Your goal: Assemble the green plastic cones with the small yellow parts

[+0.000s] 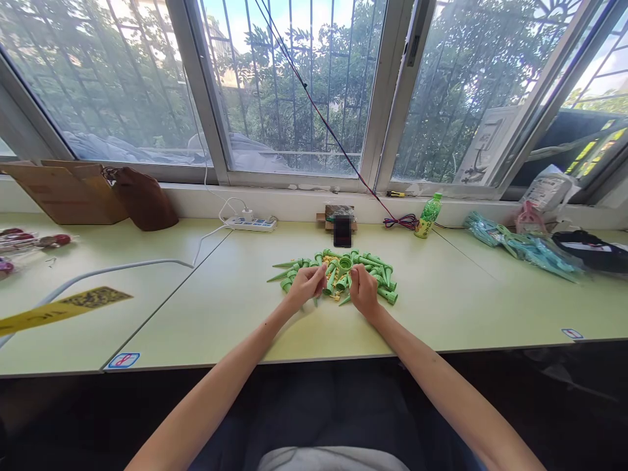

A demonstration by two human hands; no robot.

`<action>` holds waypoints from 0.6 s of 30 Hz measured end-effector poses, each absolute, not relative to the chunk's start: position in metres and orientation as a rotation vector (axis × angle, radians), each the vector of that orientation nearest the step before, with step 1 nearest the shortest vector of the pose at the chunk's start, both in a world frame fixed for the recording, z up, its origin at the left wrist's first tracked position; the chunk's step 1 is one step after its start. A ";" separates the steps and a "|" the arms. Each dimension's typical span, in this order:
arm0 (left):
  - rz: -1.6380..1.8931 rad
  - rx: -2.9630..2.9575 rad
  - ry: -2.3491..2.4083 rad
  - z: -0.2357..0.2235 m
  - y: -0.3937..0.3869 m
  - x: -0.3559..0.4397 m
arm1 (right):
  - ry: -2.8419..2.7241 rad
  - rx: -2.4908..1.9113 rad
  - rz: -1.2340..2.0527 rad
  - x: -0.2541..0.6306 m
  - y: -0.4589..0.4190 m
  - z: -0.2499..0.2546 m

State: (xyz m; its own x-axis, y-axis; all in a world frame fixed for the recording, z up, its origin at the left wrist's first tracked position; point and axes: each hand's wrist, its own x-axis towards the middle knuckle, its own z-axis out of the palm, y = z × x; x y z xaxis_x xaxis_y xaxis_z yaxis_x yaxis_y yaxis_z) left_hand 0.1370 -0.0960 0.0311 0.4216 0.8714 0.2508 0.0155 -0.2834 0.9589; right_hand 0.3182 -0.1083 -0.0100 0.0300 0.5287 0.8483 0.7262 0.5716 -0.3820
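Observation:
A heap of green plastic cone-shaped spikes [377, 263] lies on the pale table [422, 314], some with long pointed tips and some with wide round collars. Small yellow pieces [336, 297] are scattered among them. My left hand [309, 282] is closed in a pinch at the heap's near left side; whatever its fingers hold is hidden. On the near right side, my right hand [364, 288] is curled closed, its contents also hidden. Between the two hands, a green ring-shaped opening [345, 263] faces up toward me.
Behind the heap stands a dark phone-like screen [342, 231] against a small box. A green drink bottle [428, 216], a power strip [251, 224] and plastic bags [530, 248] line the wall. At left are a cardboard box [69, 193] and a white bent lamp arm [122, 266].

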 end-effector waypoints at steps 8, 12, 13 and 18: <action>0.594 1.361 0.685 0.029 -0.089 0.133 | -1.953 -0.927 -0.232 0.316 -0.109 -0.005; 0.543 1.303 0.621 0.028 -0.087 0.129 | -1.974 -0.943 -0.193 0.317 -0.110 -0.006; 0.540 1.301 0.606 0.027 -0.087 0.128 | -1.977 -0.945 -0.188 0.317 -0.110 -0.007; 0.580 1.304 0.552 0.023 -0.086 0.122 | -1.984 -0.966 -0.172 0.314 -0.111 -0.008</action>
